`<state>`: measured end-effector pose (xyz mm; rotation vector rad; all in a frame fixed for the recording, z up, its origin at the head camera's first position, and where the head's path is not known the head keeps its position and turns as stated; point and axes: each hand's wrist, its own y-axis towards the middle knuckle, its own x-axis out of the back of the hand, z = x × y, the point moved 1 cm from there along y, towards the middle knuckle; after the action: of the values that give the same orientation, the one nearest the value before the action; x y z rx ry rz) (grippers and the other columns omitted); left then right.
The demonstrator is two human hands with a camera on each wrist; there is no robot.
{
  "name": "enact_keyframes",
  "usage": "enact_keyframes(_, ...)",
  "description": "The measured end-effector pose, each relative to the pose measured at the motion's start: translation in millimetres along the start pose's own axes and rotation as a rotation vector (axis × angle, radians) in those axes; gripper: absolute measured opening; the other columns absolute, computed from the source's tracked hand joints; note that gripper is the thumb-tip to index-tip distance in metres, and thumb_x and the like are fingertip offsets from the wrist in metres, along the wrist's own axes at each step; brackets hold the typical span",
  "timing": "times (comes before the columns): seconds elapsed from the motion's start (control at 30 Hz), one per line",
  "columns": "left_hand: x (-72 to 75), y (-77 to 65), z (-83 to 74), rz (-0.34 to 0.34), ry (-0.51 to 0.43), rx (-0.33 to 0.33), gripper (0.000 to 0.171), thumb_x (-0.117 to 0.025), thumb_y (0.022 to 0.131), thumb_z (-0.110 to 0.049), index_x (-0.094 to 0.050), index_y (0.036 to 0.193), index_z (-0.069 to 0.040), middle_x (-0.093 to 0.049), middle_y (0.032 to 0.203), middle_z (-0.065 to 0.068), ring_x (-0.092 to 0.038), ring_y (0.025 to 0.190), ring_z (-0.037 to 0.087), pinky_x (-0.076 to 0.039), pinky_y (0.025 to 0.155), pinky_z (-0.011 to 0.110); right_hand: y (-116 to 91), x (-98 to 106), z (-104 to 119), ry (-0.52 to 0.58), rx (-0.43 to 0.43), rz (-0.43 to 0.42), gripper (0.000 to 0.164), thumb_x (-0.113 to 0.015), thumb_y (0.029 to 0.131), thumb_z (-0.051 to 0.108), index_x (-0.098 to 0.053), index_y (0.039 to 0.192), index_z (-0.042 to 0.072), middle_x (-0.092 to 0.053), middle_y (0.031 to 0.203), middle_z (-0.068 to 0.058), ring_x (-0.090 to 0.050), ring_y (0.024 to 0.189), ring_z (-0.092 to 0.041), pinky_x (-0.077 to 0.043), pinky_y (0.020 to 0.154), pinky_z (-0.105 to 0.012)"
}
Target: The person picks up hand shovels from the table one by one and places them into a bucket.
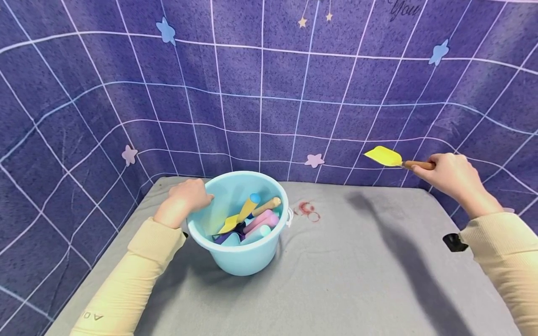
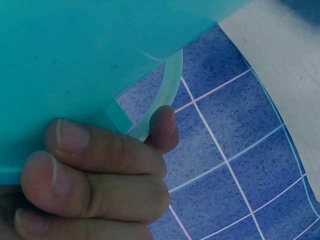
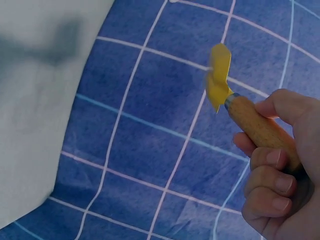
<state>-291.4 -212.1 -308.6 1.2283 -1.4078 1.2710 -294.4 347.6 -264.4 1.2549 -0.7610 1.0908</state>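
A light blue bucket (image 1: 248, 256) stands left of the middle on a grey cloth. My left hand (image 1: 187, 200) grips its left rim, and in the left wrist view the curled fingers (image 2: 115, 195) press against the bucket's outer wall (image 2: 60, 65). My right hand (image 1: 454, 177) is raised off to the right, holding a small garden trowel (image 1: 384, 156) by its wooden handle (image 3: 262, 127). The trowel's yellow blade (image 3: 219, 75) points left, away from the fingers. Inside the bucket lie several tools, among them a yellow-handled one with a blue end (image 1: 249, 207).
The grey cloth surface (image 1: 336, 266) has a reddish stain (image 1: 308, 211) right of the bucket. A purple gridded curtain (image 1: 277, 116) with stars hangs behind and at both sides. A white handle fitting (image 1: 290, 217) sits on the bucket's right side.
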Motion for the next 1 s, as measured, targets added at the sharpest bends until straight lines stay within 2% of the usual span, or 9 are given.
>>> enact_keyframes(0.17,-0.1,0.2,0.0,0.007,-0.002,-0.001,0.032,-0.050,0.091,-0.036,-0.058,0.081,-0.007,-0.060,0.095,0.017,-0.059,0.081,0.032,-0.046,0.065,0.046,1.4,2.7,15.1,0.008,0.042,-0.049,0.035,-0.061,0.083,0.040,-0.064,0.074,0.006,-0.060,0.065,-0.013,-0.055,0.062,-0.036,-0.039,0.049,-0.051)
enact_keyframes(0.3,0.2,0.4,0.0,0.003,-0.001,-0.003,0.032,-0.050,0.090,-0.036,-0.058,0.079,-0.007,-0.060,0.095,0.018,-0.059,0.082,0.032,-0.046,0.065,0.047,2.5,5.4,27.0,0.015,0.080,-0.065,0.030,-0.060,0.083,0.036,-0.064,0.073,0.007,-0.058,0.062,-0.007,-0.053,0.058,-0.030,-0.038,0.047,-0.043)
enact_keyframes(0.47,1.0,0.8,-0.5,-0.006,0.002,-0.005,0.032,-0.050,0.089,-0.036,-0.057,0.077,-0.007,-0.060,0.095,0.018,-0.059,0.083,0.032,-0.046,0.064,0.047,2.8,8.4,43.6,0.030,0.119,-0.073,0.028,-0.062,0.082,0.033,-0.066,0.078,0.006,-0.057,0.062,-0.005,-0.051,0.058,-0.027,-0.036,0.047,-0.039)
enact_keyframes(0.7,0.9,0.6,-1.1,-0.002,0.001,-0.004,0.032,-0.050,0.090,-0.036,-0.058,0.079,-0.007,-0.060,0.097,0.019,-0.059,0.083,0.033,-0.047,0.065,0.048,1.9,11.9,64.8,0.053,0.167,-0.123,0.020,-0.062,0.079,0.029,-0.063,0.073,0.010,-0.054,0.059,-0.002,-0.048,0.056,-0.023,-0.034,0.047,-0.034)
enact_keyframes(1.0,1.0,-0.5,-1.5,-0.001,-0.002,-0.005,0.033,-0.050,0.090,-0.036,-0.058,0.078,-0.007,-0.060,0.096,0.019,-0.059,0.084,0.033,-0.047,0.065,0.047,-1.4,12.8,88.4,0.126,0.218,-0.153,0.018,-0.065,0.079,0.029,-0.064,0.075,0.011,-0.053,0.057,0.001,-0.043,0.051,-0.018,-0.032,0.045,-0.032)
